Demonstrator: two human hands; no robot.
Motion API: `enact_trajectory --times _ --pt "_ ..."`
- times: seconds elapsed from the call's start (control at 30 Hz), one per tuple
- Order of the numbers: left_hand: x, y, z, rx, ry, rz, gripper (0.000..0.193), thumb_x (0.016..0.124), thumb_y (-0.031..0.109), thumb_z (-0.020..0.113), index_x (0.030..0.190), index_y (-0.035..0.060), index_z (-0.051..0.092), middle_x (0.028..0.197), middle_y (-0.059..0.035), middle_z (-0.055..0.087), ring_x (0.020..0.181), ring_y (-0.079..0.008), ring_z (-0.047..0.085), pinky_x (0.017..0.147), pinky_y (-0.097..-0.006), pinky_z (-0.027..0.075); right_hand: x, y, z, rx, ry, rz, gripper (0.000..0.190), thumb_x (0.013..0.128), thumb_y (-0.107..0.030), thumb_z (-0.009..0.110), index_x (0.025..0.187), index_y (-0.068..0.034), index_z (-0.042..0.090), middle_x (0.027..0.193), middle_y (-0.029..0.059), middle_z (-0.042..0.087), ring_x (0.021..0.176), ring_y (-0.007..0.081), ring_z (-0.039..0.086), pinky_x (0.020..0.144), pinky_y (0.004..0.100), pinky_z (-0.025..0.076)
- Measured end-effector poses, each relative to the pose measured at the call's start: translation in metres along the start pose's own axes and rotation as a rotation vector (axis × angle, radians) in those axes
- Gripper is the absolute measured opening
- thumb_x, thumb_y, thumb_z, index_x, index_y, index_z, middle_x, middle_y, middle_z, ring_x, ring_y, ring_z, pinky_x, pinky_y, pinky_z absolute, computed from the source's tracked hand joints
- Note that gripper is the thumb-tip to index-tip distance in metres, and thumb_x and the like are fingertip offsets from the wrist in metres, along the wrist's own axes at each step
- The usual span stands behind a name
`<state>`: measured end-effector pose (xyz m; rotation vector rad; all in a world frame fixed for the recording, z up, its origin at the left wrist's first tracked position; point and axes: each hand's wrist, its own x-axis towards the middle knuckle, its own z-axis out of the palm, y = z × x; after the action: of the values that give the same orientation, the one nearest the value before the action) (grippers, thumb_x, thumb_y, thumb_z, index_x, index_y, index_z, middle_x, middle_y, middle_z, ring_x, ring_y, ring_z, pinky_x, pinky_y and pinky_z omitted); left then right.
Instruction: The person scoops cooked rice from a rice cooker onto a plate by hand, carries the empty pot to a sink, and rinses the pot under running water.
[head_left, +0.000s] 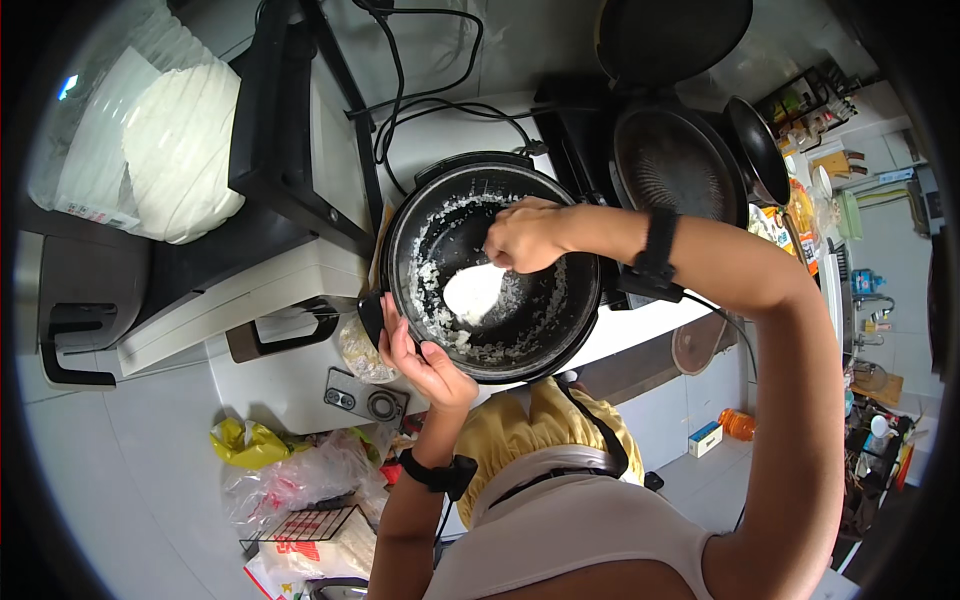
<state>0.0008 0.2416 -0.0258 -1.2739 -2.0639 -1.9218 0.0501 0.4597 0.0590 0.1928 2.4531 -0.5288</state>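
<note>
A black cooker pot (525, 330) stands on the counter before me, with white cooked rice grains (427, 277) stuck in a ring around its inner wall and scattered over its floor. Inside it, my right hand (529, 234) grips a white rice paddle (474, 292) by its handle, which the fingers hide. Rice clings to the paddle's blade, which points toward the near left wall. My left hand (424, 360) lies against the outside of the pot at its near left, fingers extended beside a black side handle (370, 313). Its thumb is apart from the fingers, near the rim.
A light-coloured appliance (247, 277) with a dark handle stands at left, a large plastic-wrapped white item (180, 142) above it. A phone (366, 396) lies near the counter's edge. Black cables (442, 105) run behind the pot. An open electric griddle (675, 165) stands at right.
</note>
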Motion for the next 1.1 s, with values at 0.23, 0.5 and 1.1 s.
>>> enact_trajectory --times 0.23,0.5,1.1 --pt "0.000 0.003 0.000 0.029 -0.015 -0.003 0.037 0.094 0.012 0.030 0.126 -0.0069 0.025 0.137 -0.0320 0.026 0.128 -0.0404 0.031 0.106 -0.0483 0.023 0.033 -0.029 0.017 -0.150 -0.036 0.081 0.032 0.072 -0.015 0.056 0.101 -0.009 0.067 0.106 0.0141 0.063 0.105 0.0285 0.057 0.090 0.0388 0.044" --pt "0.000 0.001 -0.002 0.037 -0.014 0.011 0.037 0.093 0.010 0.029 0.126 -0.0076 0.026 0.137 -0.0320 0.026 0.128 -0.0408 0.031 0.105 -0.0490 0.024 -0.001 -0.007 0.015 -0.153 0.024 -0.203 0.016 0.076 -0.014 0.058 0.089 -0.011 0.066 0.091 0.0091 0.066 0.092 0.0282 0.061 0.079 0.0404 0.045" --pt "0.002 0.006 -0.004 0.107 -0.028 0.030 0.038 0.093 0.008 0.029 0.126 -0.0093 0.026 0.135 -0.0331 0.026 0.126 -0.0429 0.032 0.105 -0.0496 0.025 0.025 0.011 0.031 0.445 -0.106 -0.127 0.016 0.081 -0.018 0.058 0.086 -0.005 0.066 0.070 0.0052 0.063 0.068 0.0172 0.058 0.065 0.0313 0.044"
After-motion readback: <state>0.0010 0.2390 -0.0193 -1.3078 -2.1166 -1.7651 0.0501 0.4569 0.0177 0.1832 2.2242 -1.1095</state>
